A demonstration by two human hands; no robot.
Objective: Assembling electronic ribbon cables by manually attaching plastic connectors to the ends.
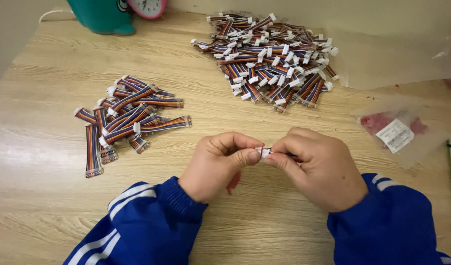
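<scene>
Connector [264, 152], a small white plastic piece, is being pinched between both hands just nearer the person than the middle of the table [49, 216]. It is the smallest item in view, so the description is working down to it from the largest.

Table: a pale wood-grain top is carrying everything. All places below are given relative to it.

Large pile [269, 59]: striped ribbon cables with white end plugs are lying heaped at the far centre-right of the table, within reach of the right arm, which suggests a supply stack.

Small pile [125, 120]: fewer cables of the same kind are lying spread at the left of the table, well apart from the large pile, so the two lots are not mixing.

Bags [399, 132]: clear plastic bags are lying at the right edge of the table; one is holding red pieces and is bearing a white label.

Left hand [218, 164]: it is curled nearly shut, thumb and forefinger pressing the connector from the left. A red scrap is showing under the palm; what it is cannot be told.

Right hand [321, 167]: it is likewise curled nearly shut, fingertips gripping the connector from the right. A short dark length is showing at its fingers, probably the cable. Both hands are working close together above the table, which is steadying so small a part.
</scene>
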